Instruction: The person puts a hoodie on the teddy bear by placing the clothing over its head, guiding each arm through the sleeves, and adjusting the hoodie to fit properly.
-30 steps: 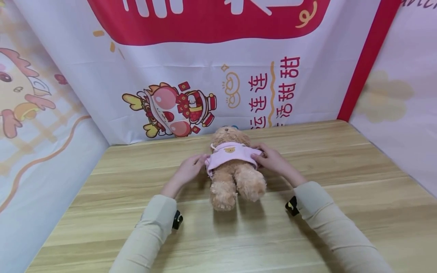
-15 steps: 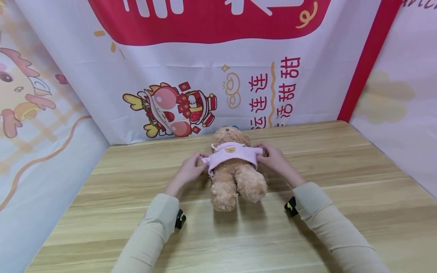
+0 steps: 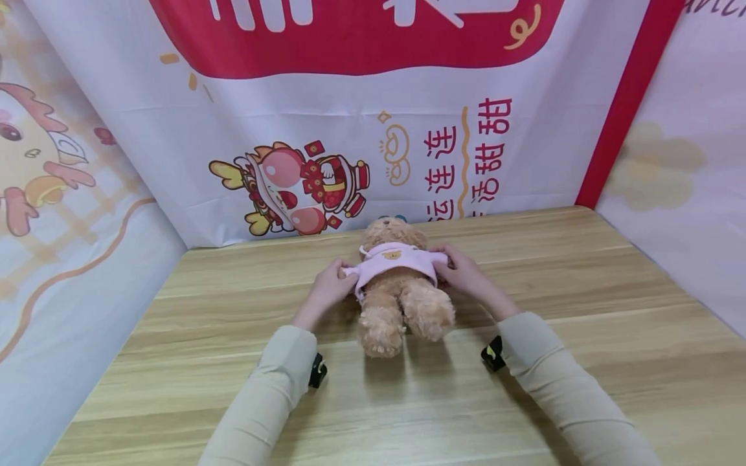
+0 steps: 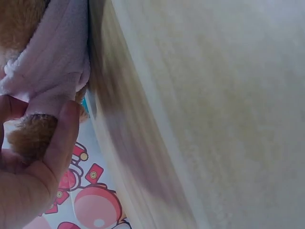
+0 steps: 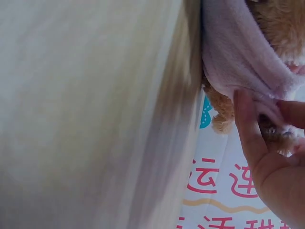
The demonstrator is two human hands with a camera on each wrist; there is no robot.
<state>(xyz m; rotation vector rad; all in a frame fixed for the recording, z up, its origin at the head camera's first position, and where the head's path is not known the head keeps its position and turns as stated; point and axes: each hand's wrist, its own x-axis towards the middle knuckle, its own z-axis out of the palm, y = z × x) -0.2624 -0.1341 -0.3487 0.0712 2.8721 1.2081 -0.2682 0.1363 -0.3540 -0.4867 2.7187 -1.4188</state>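
A light-brown plush teddy bear (image 3: 381,327) lies on its back on the wooden table, feet toward me. It wears a pale pink top (image 3: 402,259) with a small bear-face patch. On its left side in the head view, my left hand (image 3: 327,288) pinches the sleeve; the left wrist view shows a furry paw (image 4: 32,138) sticking out of the cuff between thumb and finger. My right hand (image 3: 468,275) pinches the opposite sleeve (image 5: 267,107), and there fur shows just past the cuff. Both sleeves are held out sideways.
The wooden table (image 3: 233,362) meets a white and red printed cloth (image 3: 326,97) at its back edge, close behind the bear's head. More printed cloth hangs on the left (image 3: 70,213) and right sides. Black wrist devices (image 3: 493,353) sit under both cuffs.
Both sleeves, lying closer to the body a second ago, are now drawn outward. My left forearm has shifted a little right. The bear has stayed almost in place.
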